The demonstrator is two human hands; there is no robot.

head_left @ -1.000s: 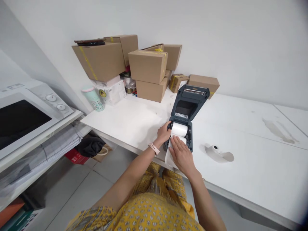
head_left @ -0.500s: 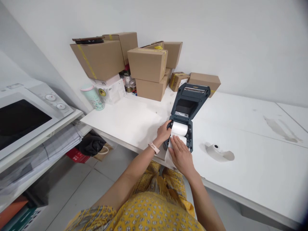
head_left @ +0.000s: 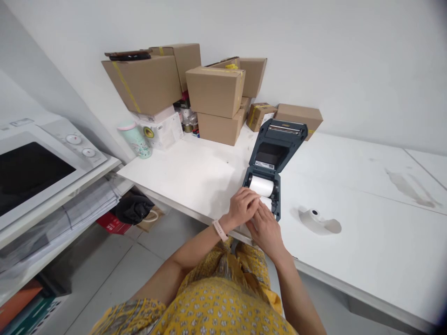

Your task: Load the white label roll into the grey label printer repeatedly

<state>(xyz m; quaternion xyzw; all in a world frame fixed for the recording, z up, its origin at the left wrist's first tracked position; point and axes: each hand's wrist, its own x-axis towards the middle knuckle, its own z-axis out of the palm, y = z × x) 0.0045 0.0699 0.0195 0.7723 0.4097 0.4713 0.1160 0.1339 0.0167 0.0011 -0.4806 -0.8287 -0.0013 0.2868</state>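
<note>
A dark label printer (head_left: 278,197) stands at the table's front edge with its lid (head_left: 279,144) raised. A white paper roll (head_left: 261,186) lies inside it, and a strip of paper (head_left: 266,202) runs from it toward me under my hands. My right hand (head_left: 267,230) rests on the strip with its fingers stretched forward. My left hand (head_left: 242,204) is against it, fingers bent and pressed together over the printer's front left. Its fingertips touch my right hand; whatever lies under them is hidden.
Right of the printer lies a small, partly unrolled paper roll (head_left: 316,222). Cardboard boxes (head_left: 214,93) are stacked at the back, beside a mint tumbler (head_left: 136,139) and a white carton (head_left: 162,132). A microwave (head_left: 35,163) stands on a shelf at left.
My left hand has moved from the printer's left side toward me and right, onto the paper beside my right hand. My right hand stays nearly in place.
</note>
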